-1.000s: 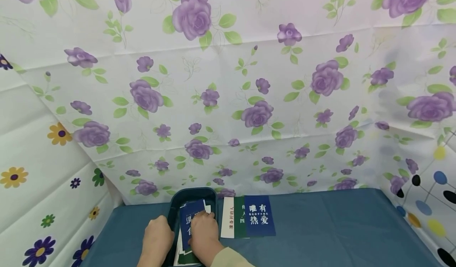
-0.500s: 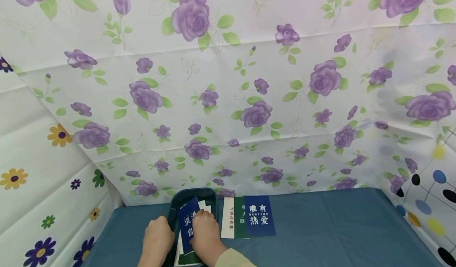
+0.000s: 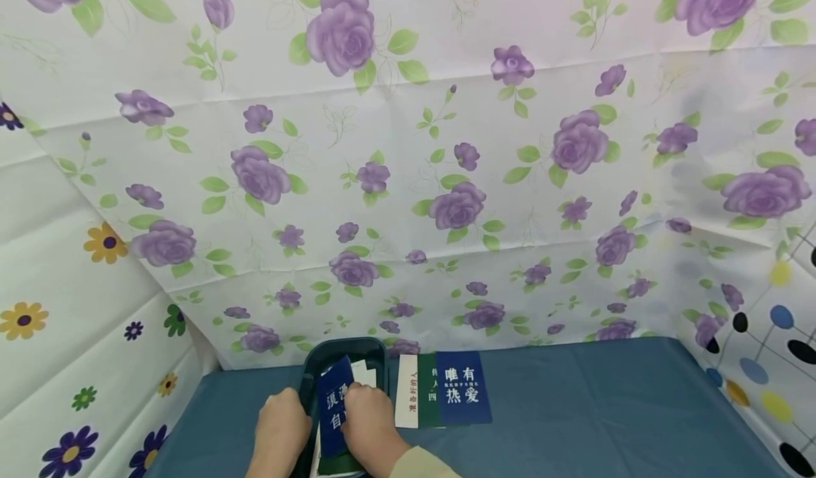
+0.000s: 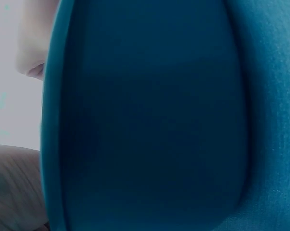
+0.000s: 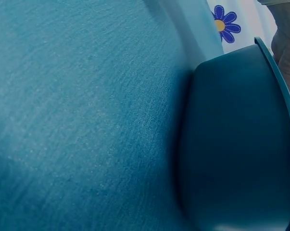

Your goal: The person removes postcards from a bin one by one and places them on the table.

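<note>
A dark teal plastic bin [image 3: 347, 343] stands on the table and holds several printed cards. My left hand [image 3: 282, 425], fingers curled, grips the bin's left rim. Inside the bin, my right hand [image 3: 372, 421] pinches a blue card [image 3: 331, 403] with white characters by its right side; the card leans slightly left. White card corners [image 3: 365, 375] show behind it, and a green card [image 3: 341, 464] below. The right fingertips are mostly hidden. Both wrist views are filled largely by the bin's outer wall [image 4: 149, 120], with parts of a hand [image 5: 286, 57] past its rim.
Right of the bin lies an overlapping row: a white card [image 3: 406, 393], a green card [image 3: 428, 400] and a blue card [image 3: 464, 389]. A blue-green cloth [image 3: 574, 407] covers the table. Flower-patterned sheets [image 3: 408, 180] hang at the back and sides.
The blue card in my right hand has shifted a little left and tilted, uncovering more of the white cards behind it. My left hand stays at the rim.
</note>
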Demonstrator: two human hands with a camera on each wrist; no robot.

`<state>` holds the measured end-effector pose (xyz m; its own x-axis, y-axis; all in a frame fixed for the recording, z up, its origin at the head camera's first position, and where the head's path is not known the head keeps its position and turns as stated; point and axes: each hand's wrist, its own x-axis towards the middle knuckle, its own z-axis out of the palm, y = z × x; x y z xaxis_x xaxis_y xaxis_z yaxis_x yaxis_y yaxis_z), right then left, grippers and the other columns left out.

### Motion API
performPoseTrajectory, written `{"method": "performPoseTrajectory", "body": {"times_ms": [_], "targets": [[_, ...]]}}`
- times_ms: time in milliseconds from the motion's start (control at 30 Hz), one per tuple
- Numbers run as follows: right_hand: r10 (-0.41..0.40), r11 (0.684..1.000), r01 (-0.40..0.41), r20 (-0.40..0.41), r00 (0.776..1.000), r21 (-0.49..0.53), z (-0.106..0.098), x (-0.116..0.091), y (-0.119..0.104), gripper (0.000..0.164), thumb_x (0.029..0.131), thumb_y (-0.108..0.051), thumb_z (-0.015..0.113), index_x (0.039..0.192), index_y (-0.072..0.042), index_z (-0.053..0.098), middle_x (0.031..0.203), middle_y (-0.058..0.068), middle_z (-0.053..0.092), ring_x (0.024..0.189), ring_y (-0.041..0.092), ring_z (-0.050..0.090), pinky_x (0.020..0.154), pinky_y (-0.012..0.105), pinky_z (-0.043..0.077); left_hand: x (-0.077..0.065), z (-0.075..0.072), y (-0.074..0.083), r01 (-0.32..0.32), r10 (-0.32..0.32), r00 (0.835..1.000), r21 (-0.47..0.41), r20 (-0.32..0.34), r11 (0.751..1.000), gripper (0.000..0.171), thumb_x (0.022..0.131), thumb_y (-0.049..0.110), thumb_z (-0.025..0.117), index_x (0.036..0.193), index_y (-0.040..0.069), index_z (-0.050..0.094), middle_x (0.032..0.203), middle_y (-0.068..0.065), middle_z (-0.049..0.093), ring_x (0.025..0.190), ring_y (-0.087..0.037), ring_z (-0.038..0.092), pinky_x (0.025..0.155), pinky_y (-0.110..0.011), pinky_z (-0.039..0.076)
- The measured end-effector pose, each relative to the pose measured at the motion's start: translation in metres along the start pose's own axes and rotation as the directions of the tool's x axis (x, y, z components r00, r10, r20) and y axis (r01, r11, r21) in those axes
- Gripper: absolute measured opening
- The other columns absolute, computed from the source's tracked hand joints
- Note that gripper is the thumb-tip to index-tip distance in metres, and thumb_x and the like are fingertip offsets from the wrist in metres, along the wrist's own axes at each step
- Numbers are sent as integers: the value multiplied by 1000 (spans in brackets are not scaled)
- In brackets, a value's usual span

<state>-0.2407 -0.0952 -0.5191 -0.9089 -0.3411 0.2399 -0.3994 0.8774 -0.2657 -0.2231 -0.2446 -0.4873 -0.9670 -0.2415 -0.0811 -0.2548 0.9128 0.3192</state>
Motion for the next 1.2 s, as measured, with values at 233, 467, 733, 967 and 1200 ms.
{"method": "performPoseTrajectory", "body": {"times_ms": [233, 467, 733, 967, 1200], "targets": [[-28, 999, 28, 7, 1000, 21, -2, -2, 0, 32, 69, -25, 77, 91, -6, 61, 75, 1, 58, 69, 11, 59, 57, 26, 48, 0, 1, 0, 3, -3, 1000, -11, -9, 1000, 10, 75, 6, 64, 79, -1, 57, 71, -13, 56, 66, -32, 59, 52, -42, 47], [-52, 998, 53, -35, 998, 37, -4, -5, 2, 30, 67, -19, 77, 86, -6, 58, 72, 1, 57, 67, 10, 58, 55, 25, 47, 0, -1, 1, 2, -2, 1000, -12, 0, 1000, 8, 76, 5, 63, 79, 0, 57, 70, -13, 55, 64, -32, 58, 50, -42, 46], [-53, 992, 59, -59, 997, 107, -13, -8, 5, 18, 72, -14, 72, 86, -9, 62, 71, -2, 60, 66, 7, 59, 55, 22, 46, 2, 1, 1, 19, -19, 1000, -5, 25, 1000, 9, 77, 6, 63, 81, 0, 56, 74, -14, 55, 67, -33, 58, 51, -42, 45], [23, 962, -19, -14, 1000, 272, -23, -11, 7, 10, 77, -14, 70, 80, -11, 61, 68, -4, 59, 64, 6, 59, 53, 24, 46, 1, 0, 1, 12, -11, 997, -13, 73, 1000, 6, 80, 5, 61, 80, 2, 55, 70, -11, 52, 60, -27, 54, 48, -39, 44], [71, 876, -62, 0, 997, 478, -30, -15, 14, 31, 80, -14, 69, 63, -17, 44, 52, -10, 37, 50, 0, 42, 48, 22, 34, 2, 0, 0, 3, -3, 999, -6, 47, 1000, 7, 78, 5, 61, 82, 1, 57, 74, -14, 55, 66, -33, 57, 52, -43, 46]]}}
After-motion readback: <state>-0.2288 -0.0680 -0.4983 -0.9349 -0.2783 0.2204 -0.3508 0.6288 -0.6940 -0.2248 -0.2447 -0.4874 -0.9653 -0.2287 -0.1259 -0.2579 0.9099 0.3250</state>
